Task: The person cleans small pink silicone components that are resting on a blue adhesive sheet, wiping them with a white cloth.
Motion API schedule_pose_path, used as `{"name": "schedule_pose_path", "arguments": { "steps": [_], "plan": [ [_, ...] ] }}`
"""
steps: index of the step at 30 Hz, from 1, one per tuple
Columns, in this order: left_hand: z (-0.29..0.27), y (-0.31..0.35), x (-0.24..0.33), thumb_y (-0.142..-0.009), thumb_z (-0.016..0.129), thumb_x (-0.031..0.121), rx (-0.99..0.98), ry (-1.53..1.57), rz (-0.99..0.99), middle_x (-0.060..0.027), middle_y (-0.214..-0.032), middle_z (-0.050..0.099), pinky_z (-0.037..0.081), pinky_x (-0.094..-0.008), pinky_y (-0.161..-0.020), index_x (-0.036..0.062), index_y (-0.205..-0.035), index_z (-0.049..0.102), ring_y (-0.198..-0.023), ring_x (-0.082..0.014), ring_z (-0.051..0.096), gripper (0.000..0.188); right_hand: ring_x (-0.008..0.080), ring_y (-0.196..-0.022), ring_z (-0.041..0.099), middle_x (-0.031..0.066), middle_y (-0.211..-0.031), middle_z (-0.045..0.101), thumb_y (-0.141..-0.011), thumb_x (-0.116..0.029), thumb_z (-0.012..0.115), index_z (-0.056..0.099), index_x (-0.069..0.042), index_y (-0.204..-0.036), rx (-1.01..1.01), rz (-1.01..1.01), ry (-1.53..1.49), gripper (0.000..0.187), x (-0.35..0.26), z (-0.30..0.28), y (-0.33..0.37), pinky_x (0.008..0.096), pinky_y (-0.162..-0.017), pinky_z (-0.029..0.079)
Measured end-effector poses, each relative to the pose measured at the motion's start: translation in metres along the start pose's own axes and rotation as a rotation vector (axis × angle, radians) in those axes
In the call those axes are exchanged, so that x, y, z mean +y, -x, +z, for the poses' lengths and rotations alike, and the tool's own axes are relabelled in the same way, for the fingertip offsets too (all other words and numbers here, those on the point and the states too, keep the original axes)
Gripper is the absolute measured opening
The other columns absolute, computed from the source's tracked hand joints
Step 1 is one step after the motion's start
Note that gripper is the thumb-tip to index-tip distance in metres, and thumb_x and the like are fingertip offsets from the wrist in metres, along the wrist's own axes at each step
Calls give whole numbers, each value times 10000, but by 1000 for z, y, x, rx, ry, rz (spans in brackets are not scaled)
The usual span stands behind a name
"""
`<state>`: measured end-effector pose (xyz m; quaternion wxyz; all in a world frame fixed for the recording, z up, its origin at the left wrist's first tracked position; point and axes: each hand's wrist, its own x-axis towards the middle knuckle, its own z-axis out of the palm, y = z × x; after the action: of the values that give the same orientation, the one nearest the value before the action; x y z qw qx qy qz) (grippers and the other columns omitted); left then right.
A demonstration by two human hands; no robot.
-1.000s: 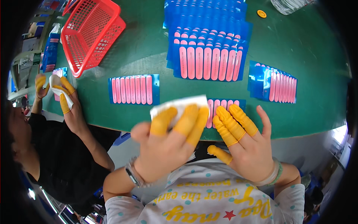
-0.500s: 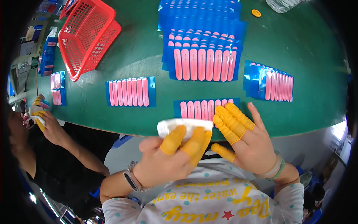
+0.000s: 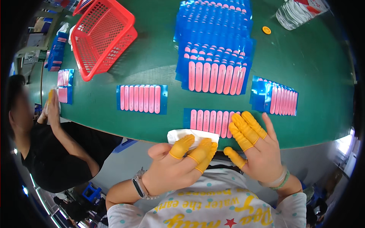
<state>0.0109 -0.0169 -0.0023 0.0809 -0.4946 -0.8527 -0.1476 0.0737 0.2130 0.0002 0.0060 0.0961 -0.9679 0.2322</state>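
Observation:
My left hand (image 3: 171, 167), with yellow finger cots on several fingers, presses a folded white cloth (image 3: 175, 135) against the near edge of a blue sheet with a row of pink round-ended strips (image 3: 206, 120). The strips look like nail files. My right hand (image 3: 262, 159), also in yellow finger cots, lies with its fingers stretched over the right end of that sheet; the thumb is apart and one finger is bare. The cloth and my fingers hide the row's lower and right parts.
Beyond lies a tall overlapping stack of similar sheets (image 3: 216, 78). Smaller piles lie right (image 3: 283, 99) and left (image 3: 140, 98). A red plastic basket (image 3: 102, 38), a yellow ring (image 3: 266, 30) and a clear container (image 3: 292, 16) stand farther off. A co-worker (image 3: 57, 152) sits at the left.
The view has shifted, so the table's things appear lower and farther right. My left hand and the cloth stay at the sheet's near edge; my right hand keeps its place. The co-worker's hands have come together.

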Motion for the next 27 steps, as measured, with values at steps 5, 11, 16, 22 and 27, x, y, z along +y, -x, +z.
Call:
{"name": "schedule_pose_path", "arguments": {
  "steps": [5,11,16,22,27],
  "plan": [
    [8,-33,-20,-684,689,193,27,16,-18,81,-1169,686,291,-406,-857,197,-1001,784,-1056,-226,575,331,285,-1271,567,134,-1316,630,-800,-310,757,659,0,-1232,2,-4,65,541,-6,0,-2,545,-1130,335],
    [0,0,2,-713,666,230,-26,63,-39,86,-1187,683,277,-422,-849,237,-1016,781,-1050,-184,558,324,288,-1260,574,148,-1314,629,-817,-336,738,657,5,-1231,-17,14,67,543,-9,1,-1,528,-1130,341],
    [6,-16,-5,-715,670,227,26,33,-63,93,-1177,681,273,-412,-843,234,-1042,774,-1049,-179,561,343,291,-1248,583,149,-1315,628,-814,-332,738,664,6,-1218,-21,10,101,532,-13,-4,0,527,-1134,336],
    [2,-11,-8,-749,647,219,-73,106,-44,92,-1160,683,271,-425,-836,219,-1063,767,-1006,-177,579,336,287,-1257,574,142,-1318,627,-802,-325,747,651,4,-1240,-6,25,127,557,-13,0,-2,532,-1136,330],
    [-8,10,2,-742,668,216,-61,144,-103,96,-1214,680,259,-416,-838,239,-1065,767,-1041,-167,557,339,274,-1266,567,133,-1334,618,-807,-333,752,642,-6,-1260,-30,16,117,569,-13,-4,-1,543,-1150,298]
  ]
}}
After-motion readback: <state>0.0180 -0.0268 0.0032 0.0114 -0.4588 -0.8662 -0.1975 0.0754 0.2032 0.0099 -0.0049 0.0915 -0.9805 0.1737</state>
